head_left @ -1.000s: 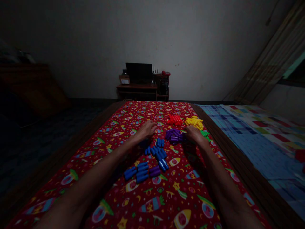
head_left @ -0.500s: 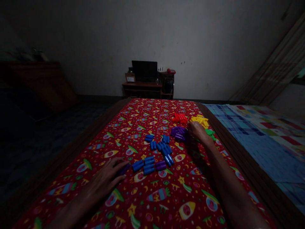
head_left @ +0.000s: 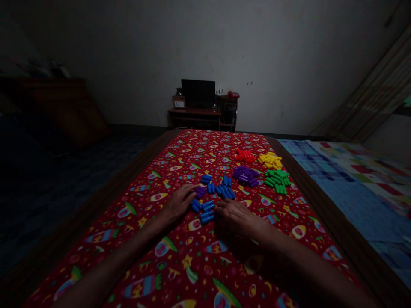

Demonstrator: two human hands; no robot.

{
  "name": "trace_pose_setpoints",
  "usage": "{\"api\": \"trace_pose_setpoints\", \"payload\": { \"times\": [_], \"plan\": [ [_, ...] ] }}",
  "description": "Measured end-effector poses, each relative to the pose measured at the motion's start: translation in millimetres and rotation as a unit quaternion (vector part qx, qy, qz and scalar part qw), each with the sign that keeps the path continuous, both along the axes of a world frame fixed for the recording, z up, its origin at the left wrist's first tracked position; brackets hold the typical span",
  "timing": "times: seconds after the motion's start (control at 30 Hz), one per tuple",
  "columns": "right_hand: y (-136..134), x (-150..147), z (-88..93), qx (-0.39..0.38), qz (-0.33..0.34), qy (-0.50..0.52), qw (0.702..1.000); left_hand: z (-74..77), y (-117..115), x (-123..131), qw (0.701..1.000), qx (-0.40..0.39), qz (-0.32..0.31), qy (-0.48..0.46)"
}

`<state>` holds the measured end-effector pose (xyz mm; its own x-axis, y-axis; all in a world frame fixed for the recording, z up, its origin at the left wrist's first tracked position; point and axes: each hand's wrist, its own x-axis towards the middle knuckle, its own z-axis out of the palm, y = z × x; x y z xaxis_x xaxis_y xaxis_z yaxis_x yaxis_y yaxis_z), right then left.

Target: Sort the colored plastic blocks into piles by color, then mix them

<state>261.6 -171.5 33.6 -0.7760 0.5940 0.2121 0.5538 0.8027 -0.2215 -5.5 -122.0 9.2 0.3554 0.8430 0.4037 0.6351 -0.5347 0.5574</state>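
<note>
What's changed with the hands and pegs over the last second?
Right hand drew back from the purple pile to the near blue pegs, uncovering the green pile. Left hand moved in beside those pegs, fingers by a purple peg. The red pile and yellow pile stayed put.

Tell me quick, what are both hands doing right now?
Left hand: open, fingertips at the blue pegs.
Right hand: open, palm down on the red cloth beside them.
</note>
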Motion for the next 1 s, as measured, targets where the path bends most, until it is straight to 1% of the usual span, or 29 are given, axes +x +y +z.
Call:
{"api": "trace_pose_setpoints", "payload": {
  "times": [0.07,0.1,0.17,0.23,0.33,0.4,0.5,0.57,0.63,0.73,0.77,0.83,0.9,0.97,1.0],
  "plan": [
    [4.9,11.1,-0.9,-0.001,0.006,0.049,0.999,-1.6,-11.1,1.9,0.999,0.013,-0.029,0.028],
    [11.1,16.0,1.2,0.003,-0.001,0.071,0.998,-3.4,-16.3,2.6,0.998,0.018,-0.041,0.047],
    [28.5,26.2,6.6,0.026,-0.038,0.111,0.993,-7.2,-23.1,4.2,0.995,0.019,-0.052,0.077],
    [49.4,39.0,10.0,0.058,-0.098,0.144,0.983,-9.3,-22.5,6.5,0.996,0.02,-0.037,0.077],
    [78.1,61.7,9.0,0.085,-0.204,0.161,0.962,-7.9,-9.0,9.8,0.998,0.02,-0.001,0.054],
    [91.4,73.6,7.4,0.085,-0.267,0.149,0.948,-5.5,4.2,11.9,0.998,0.012,0.019,0.065],
    [100.9,80.0,8.1,0.07,-0.312,0.12,0.94,-0.8,21.7,15.8,0.994,-0.019,0.041,0.097],
    [101.0,78.0,10.6,0.066,-0.316,0.109,0.94,4.3,28.9,18.9,0.993,-0.032,0.052,0.106],
    [96.2,72.2,14.3,0.073,-0.316,0.119,0.939,11.7,31.9,22.3,0.992,-0.035,0.067,0.102],
    [80.3,54.4,20.7,0.064,-0.291,0.163,0.941,24.9,28.3,30.3,0.995,-0.025,0.069,0.062],
    [73.2,45.8,22.6,0.046,-0.269,0.181,0.945,28.9,24.9,34.5,0.998,-0.016,0.055,0.037],
    [58.6,26.5,25.2,-0.005,-0.202,0.209,0.957,34.4,15.1,45.1,1.0,-0.001,0.006,-0.013],
    [47.0,9.2,26.3,-0.042,-0.14,0.212,0.966,35.9,3.4,56.4,0.998,0.003,-0.041,-0.042],
    [42.0,0.1,27.0,-0.051,-0.115,0.195,0.973,34.0,-6.2,64.8,0.997,0.002,-0.064,-0.051],
    [42.4,-0.2,27.7,-0.05,-0.121,0.186,0.974,32.5,-9.2,67.0,0.996,0.003,-0.066,-0.054]
  ]
}}
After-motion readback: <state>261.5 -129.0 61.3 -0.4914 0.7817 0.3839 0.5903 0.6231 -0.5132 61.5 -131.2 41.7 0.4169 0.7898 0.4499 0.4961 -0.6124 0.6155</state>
